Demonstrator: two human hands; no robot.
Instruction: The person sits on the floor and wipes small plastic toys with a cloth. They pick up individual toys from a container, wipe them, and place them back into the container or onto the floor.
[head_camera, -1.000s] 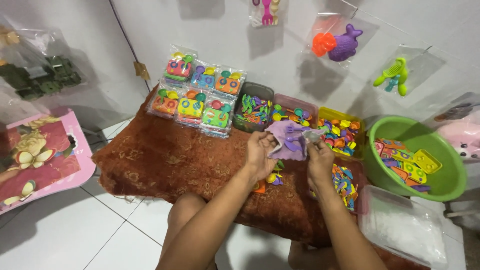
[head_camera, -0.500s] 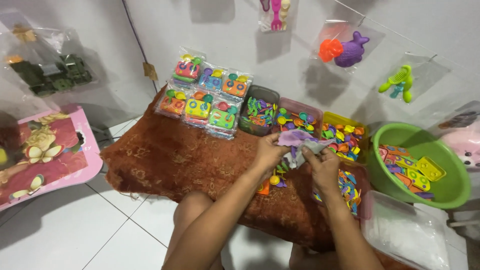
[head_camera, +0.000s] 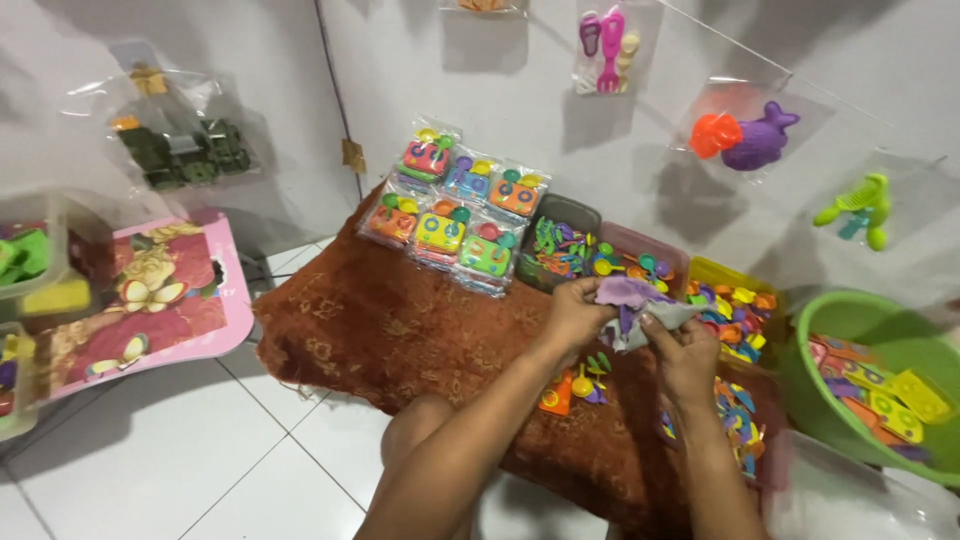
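A pink flowered board (head_camera: 150, 310) leans at the far left, nearer the edge than before. On the rust-brown patterned cloth (head_camera: 400, 330), the left hand (head_camera: 577, 312) and right hand (head_camera: 688, 352) each keep a closed grip on a clear plastic bag with purple pieces (head_camera: 640, 305), held over loose toys as before. A green plastic basin (head_camera: 850, 320) sits rightmost.

Both hands, left (head_camera: 578, 312) and right (head_camera: 686, 352), around a small plastic bag (head_camera: 640, 305) over brown cloth (head_camera: 400, 330)
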